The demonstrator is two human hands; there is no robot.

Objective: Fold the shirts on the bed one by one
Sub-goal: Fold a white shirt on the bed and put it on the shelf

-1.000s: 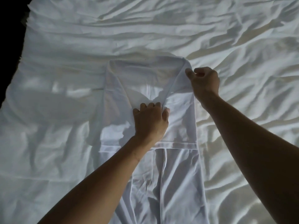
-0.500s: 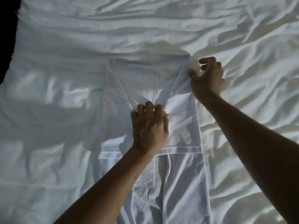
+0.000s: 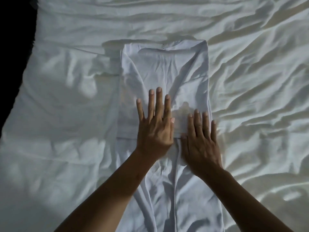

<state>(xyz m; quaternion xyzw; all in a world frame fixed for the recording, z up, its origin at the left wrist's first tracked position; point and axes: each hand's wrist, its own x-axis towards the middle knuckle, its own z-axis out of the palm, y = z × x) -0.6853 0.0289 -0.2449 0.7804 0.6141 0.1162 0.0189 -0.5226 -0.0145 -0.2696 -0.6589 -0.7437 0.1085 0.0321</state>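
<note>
- From my feed, left hand (image 3: 154, 129): fingers (image 3: 158, 101) straight, a bit fanned, lying flat on the cloth and holding nothing. Thumb tucked alongside the palm.
- Right hand (image 3: 201, 139): fingers (image 3: 198, 119) also straight, closer together, pressed flat, no pinch. Pinky sits at the cloth's right edge; can't tell if it's on or just off it.
- The two hands lie side by side, near but apart, right one slightly lower in frame.
- Both palms straddle a hem (image 3: 127, 137) running across, i.e. the btm edge of a doubled-over panel.
- That panel is the upper part of a white shirt (image 3: 167, 67), sides folded in to a narrow strip, laid lengthwise at ctr of frame. Lower part runs from under the hands to the btm of the frame.
- A long seam (image 3: 176, 181) runs down the lower part, btwn the wrists.
- Forearms (image 3: 117, 190) come in bare from the btm corners.
- Shirt lies on a wrinkled white bed sheet (image 3: 66, 97), patchy light and shadow over it.
- Dark strip (image 3: 10, 47) beyond the sheet's left edge; can't make out what it is.
</note>
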